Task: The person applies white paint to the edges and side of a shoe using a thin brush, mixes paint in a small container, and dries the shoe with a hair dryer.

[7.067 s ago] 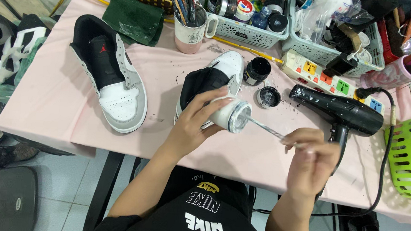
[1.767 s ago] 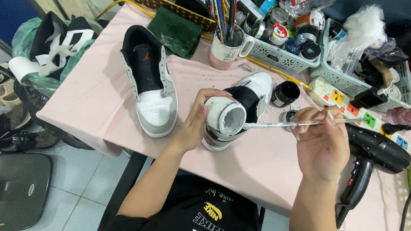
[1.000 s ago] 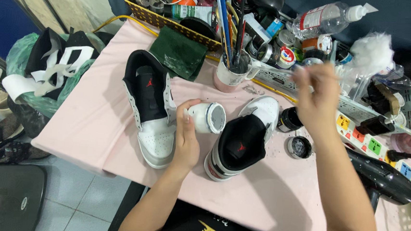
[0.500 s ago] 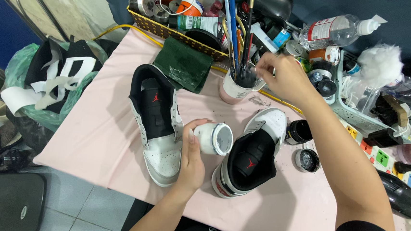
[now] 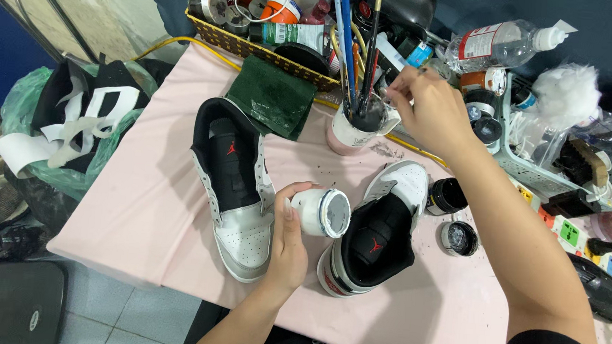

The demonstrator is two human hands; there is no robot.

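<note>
One shoe (image 5: 369, 241) partly behind jar (image 5: 321, 211)

The left hand (image 5: 288, 246) holds a small white jar (image 5: 321, 211) near the middle of the pink table (image 5: 153, 204), tipped on its side so its open mouth faces right and toward the camera; the inside looks grey-white. The jar sits between two black, white and grey shoes, just left of the right shoe (image 5: 373, 238) and right of the left shoe (image 5: 233, 188). The right hand (image 5: 429, 109) reaches far, fingers pinched at the rim of a pale cup (image 5: 356, 129) that stands upright and is packed with brushes (image 5: 351, 46), handles pointing up.
</note>
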